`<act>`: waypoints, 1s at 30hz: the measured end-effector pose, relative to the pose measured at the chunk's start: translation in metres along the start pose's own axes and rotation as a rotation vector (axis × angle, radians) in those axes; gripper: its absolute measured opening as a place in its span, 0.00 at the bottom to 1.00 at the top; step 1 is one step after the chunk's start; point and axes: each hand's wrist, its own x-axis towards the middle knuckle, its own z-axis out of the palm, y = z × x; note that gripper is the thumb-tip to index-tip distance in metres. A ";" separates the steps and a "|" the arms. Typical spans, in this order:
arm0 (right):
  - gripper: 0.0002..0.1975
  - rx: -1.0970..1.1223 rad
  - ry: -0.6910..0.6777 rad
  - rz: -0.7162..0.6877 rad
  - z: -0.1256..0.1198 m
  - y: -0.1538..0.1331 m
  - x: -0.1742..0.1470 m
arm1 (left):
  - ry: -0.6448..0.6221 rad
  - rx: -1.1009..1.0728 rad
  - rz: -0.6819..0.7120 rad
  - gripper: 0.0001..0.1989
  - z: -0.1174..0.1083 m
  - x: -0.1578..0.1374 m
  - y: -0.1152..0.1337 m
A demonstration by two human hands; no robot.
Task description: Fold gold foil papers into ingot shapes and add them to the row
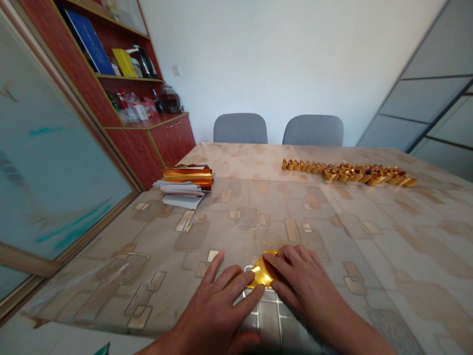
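A small sheet of shiny gold foil paper (261, 274), folded to a slanted shape, lies on the patterned tablecloth close in front of me. My left hand (225, 305) holds its left corner and lower edge between thumb and fingers, with one outer finger stretched away to the left. From the right, my right hand (306, 278) grips the same paper, fingers bent over its upper right part and thumb at the lower edge. The right part of the paper is hidden beneath these fingers.
Folded gold foil pieces (365, 173) stand in rows at the table's far right. A stack of orange-gold foil sheets (188, 174) and white paper (183, 195) lies at left. Two grey chairs (240, 128) stand behind the table, and a red cabinet (172, 140) at far left.
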 end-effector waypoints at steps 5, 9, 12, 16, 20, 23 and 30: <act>0.15 0.046 -0.052 0.020 -0.005 0.000 0.004 | -0.083 0.006 0.024 0.25 -0.018 0.014 -0.004; 0.16 0.100 -0.056 0.019 -0.008 0.004 0.004 | -0.137 0.020 0.044 0.28 -0.018 0.020 -0.001; 0.17 0.159 -0.034 -0.005 -0.008 0.011 0.002 | -0.185 0.016 0.018 0.29 -0.016 0.022 0.006; 0.15 0.170 -0.004 -0.007 -0.006 0.016 0.002 | -0.249 -0.017 -0.035 0.31 -0.017 0.025 0.012; 0.11 0.041 -0.042 -0.011 -0.009 0.010 0.006 | -0.234 -0.005 0.000 0.33 -0.017 0.025 0.012; 0.11 0.066 -0.044 -0.035 -0.015 0.008 0.007 | -0.213 0.022 0.000 0.32 -0.018 0.025 0.011; 0.11 0.163 -0.077 0.053 -0.016 0.030 0.032 | -0.146 -0.078 0.015 0.17 -0.031 0.038 -0.018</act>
